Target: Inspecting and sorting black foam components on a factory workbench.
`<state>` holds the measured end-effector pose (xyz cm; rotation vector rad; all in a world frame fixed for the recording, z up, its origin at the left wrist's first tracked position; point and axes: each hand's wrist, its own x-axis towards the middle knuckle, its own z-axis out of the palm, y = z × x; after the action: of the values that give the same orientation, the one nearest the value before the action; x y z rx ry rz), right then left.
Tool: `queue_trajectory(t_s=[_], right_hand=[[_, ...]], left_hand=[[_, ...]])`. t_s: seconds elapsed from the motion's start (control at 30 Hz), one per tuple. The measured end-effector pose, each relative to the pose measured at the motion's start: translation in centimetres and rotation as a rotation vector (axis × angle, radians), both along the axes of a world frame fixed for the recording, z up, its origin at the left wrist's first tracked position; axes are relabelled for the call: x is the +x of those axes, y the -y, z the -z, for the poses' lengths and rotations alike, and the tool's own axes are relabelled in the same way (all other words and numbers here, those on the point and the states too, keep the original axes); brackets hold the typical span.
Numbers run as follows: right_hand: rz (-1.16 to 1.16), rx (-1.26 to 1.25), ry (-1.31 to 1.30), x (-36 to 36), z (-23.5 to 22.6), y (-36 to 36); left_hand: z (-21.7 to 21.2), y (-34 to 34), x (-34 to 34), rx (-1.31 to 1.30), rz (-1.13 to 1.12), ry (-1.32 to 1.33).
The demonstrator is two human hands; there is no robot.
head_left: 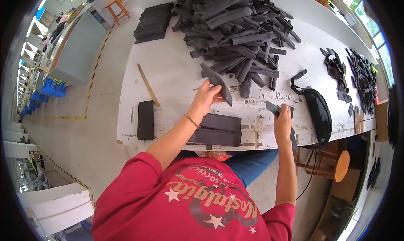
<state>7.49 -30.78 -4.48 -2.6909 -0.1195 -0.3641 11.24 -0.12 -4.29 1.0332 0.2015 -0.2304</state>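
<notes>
My left hand [205, 99] grips a dark grey folded fabric piece [216, 81] by its lower part, raised over the white table [172, 76]. Closed fingers of my right hand [283, 124] hold a small dark flat strip [272, 108], whose end juts out to the left. More dark material [293, 135] shows beside that wrist; whether it joins the strip, I cannot tell. Between my arms, near the front edge, flat dark fabric pieces [221, 130] lie side by side. A large heap of dark rolled or folded fabric pieces [235, 28] covers the far middle of the table.
A neat stack of dark fabric [152, 24] lies far left. A wooden stick [148, 85] and black phone [146, 120] are at the left. A black mesh-covered object [317, 114] rests right, near small dark pieces [336, 72]. A wooden stool [341, 166] stands under the right edge.
</notes>
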Motion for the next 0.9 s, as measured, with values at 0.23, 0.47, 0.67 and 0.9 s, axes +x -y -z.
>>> queue_trajectory(t_s=[0.23, 0.47, 0.67, 0.9], right_hand=[[-0.092, 0.437, -0.083, -3.0, -3.9, -5.9], [-0.192, 0.558, -0.154, -5.0, -5.6, -8.5], [-0.196, 0.601, -0.111, -6.2, -5.9, -9.4], [-0.161, 0.669, -0.14, -7.6, -5.9, -9.9]], left_hand=[[-0.7, -0.7, -1.7, 0.5, -0.036, 0.468], [-0.3, -1.2, -2.0, -0.17, 0.089, 0.043], [-1.2, 0.5, -3.2, 0.006, -0.079, -0.027], [1.1, -0.2, -2.6, -0.234, -0.102, -0.184]])
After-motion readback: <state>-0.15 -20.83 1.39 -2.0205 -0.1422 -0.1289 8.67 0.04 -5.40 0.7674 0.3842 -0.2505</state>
